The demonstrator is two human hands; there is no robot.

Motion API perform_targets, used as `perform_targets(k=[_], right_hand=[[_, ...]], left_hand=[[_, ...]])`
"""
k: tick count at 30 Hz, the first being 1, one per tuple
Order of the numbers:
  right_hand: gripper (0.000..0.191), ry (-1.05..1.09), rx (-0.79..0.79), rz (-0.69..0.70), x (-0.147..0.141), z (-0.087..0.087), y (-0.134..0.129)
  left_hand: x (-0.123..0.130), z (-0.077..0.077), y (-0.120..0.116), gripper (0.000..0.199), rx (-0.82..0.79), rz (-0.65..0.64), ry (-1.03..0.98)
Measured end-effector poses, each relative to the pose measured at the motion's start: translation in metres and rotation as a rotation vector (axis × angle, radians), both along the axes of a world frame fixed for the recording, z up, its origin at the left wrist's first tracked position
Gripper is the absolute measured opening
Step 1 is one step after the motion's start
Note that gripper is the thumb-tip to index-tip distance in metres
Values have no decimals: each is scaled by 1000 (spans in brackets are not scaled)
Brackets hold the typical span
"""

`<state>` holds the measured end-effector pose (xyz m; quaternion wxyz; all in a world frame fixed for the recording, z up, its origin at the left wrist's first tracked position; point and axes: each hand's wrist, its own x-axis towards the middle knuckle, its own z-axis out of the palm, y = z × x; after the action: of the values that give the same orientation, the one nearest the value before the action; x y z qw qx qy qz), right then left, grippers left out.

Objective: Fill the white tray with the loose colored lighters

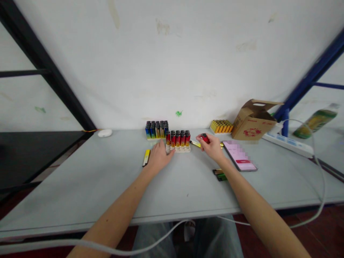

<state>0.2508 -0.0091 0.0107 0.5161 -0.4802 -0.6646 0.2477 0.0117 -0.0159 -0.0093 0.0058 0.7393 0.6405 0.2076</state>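
My left hand [159,157] is at the left end of a white tray [184,149], its thumb against the front corner and its fingers along the side. Red-and-yellow lighters [177,139] with black tops stand upright in the tray's back rows. My right hand [213,146], raised to the right of the tray, pinches a red lighter [205,138] with a black top. Near this hand, a yellow lighter [195,143] lies on the table, partly hidden behind the fingers. Left of my left hand lies another yellow lighter [146,157].
Blue-and-yellow lighters [157,129] stand behind the tray. Under my right forearm lie a green lighter [221,177] and a gold-coloured one [218,171]. Rightward are a phone [239,156], yellow cylinders [221,126], an open carton [249,125], a power strip [288,144] and a bottle [315,122]. A white case [104,133] sits left.
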Motion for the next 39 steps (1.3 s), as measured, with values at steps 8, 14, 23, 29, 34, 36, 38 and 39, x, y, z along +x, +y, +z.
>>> perform_targets(k=[8, 14, 23, 29, 34, 36, 38, 39], right_hand=[[53, 252, -161, 137, -1, 0, 4], [55, 551, -455, 380, -4, 7, 1], [49, 686, -684, 574, -15, 19, -15], [45, 784, -757, 690, -17, 22, -20], [48, 866, -822, 850, -14, 20, -21], [52, 873, -834, 883, -13, 19, -21], [55, 863, -842, 901, -14, 19, -22], [56, 857, -845, 905, -15, 19, -23]], left_hand=[[0, 0, -1, 52, 12, -12, -19], [1, 2, -2, 47, 0, -14, -8], [0, -1, 0, 47, 2, -24, -7], [1, -1, -1, 49, 17, -26, 2], [0, -2, 0, 52, 20, -23, 1], [0, -3, 1, 51, 26, -21, 8], [-1, -3, 2, 49, 28, -17, 17], [-1, -4, 2, 48, 25, -16, 20]])
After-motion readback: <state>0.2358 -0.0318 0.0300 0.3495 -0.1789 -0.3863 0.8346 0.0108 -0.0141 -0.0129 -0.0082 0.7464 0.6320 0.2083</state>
